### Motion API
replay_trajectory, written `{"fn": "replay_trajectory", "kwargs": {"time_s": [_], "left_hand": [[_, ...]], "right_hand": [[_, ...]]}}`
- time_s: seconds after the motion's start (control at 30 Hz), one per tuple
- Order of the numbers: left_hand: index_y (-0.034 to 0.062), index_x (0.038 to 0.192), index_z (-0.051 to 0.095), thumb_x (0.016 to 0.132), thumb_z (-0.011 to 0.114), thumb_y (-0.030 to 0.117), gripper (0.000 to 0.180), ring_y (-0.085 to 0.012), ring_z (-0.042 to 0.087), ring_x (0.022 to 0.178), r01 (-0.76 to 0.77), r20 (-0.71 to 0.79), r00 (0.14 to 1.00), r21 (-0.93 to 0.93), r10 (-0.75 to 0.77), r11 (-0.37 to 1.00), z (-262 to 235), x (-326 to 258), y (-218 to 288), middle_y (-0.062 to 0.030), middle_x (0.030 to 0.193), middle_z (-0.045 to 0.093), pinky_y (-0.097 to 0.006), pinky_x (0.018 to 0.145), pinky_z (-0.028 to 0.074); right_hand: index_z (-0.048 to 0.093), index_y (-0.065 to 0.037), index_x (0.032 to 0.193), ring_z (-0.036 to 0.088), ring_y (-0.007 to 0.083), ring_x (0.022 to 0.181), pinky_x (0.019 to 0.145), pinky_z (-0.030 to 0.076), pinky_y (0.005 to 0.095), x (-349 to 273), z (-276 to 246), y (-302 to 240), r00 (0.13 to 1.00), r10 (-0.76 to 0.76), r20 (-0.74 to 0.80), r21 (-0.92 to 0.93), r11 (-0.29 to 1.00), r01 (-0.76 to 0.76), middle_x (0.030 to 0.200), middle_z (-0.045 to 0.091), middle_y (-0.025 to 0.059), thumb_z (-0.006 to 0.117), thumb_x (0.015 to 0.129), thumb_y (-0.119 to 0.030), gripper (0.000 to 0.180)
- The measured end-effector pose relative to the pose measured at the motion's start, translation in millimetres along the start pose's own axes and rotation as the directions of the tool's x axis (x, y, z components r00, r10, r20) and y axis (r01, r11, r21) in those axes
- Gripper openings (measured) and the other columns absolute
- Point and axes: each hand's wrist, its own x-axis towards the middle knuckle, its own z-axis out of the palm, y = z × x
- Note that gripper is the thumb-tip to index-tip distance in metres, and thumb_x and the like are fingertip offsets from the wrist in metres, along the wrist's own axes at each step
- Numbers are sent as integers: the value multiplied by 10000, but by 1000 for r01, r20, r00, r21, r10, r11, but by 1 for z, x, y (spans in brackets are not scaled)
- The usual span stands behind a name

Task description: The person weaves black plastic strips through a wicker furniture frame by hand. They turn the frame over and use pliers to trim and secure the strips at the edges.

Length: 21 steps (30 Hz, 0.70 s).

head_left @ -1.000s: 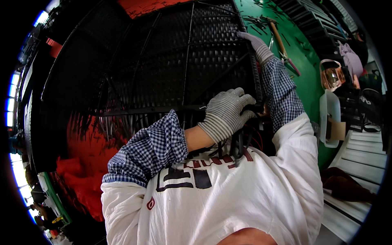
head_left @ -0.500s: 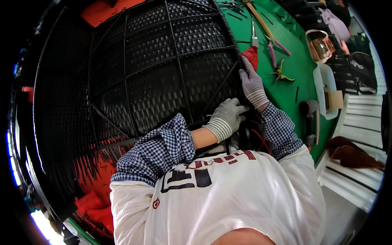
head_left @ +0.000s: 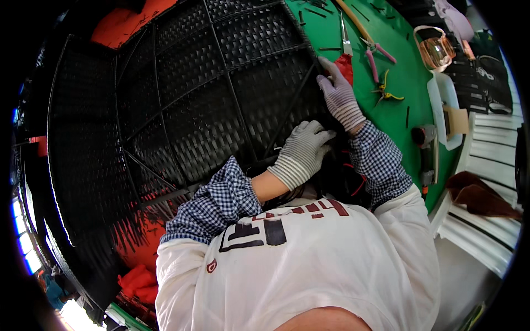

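A large black wicker furniture piece [head_left: 193, 99], woven over a frame of thin bars, fills the space before me. My left hand [head_left: 301, 154], in a grey-and-white striped knit glove, is closed at its near right corner, fingers bent down; what they pinch is hidden. Higher up, my right hand [head_left: 341, 98], in a matching glove, wraps around the wicker's right edge, thumb on the inner side. Just beyond its fingers lies a bladed tool with a red-wrapped handle [head_left: 345, 67]; I cannot tell whether they touch.
On the green tabletop [head_left: 395, 127] lie a wooden-handled tool [head_left: 353, 19], pink-handled pliers [head_left: 374, 55], yellow-handled cutters [head_left: 386, 92], a power tool [head_left: 425, 151] and black strip offcuts. A clear plastic tub [head_left: 441, 99] stands at right. Loose wicker ends [head_left: 132, 231] hang over red cloth at left.
My right hand has slid slightly up along the wicker edge. The left hand stays at the corner, its fingers shifted a little. The whole view has tilted slightly, moving the wicker in the picture.
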Motion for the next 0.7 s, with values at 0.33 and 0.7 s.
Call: {"fn": "replay_trajectory", "kwargs": {"time_s": [0.33,0.7], "left_hand": [[105,1008,732,808,796,201,230,-332,621,973,165,29,986,54,-167,985,66,104,-28,-116,966,623,-439,864,513],[103,1083,732,852,792,191,255,-269,681,934,-16,-71,997,70,21,997,172,91,-113,-73,1011,687,-372,822,566]], "right_hand": [[655,11,1265,615,118,897,837,501,259,74,-44,98,998,53,-25,338,940,-41,1007,686,39,652,979,-164,335],[702,-28,1206,671,104,836,747,554,234,-26,-103,223,996,92,11,303,949,-91,1020,737,51,576,1040,-123,229]]}}
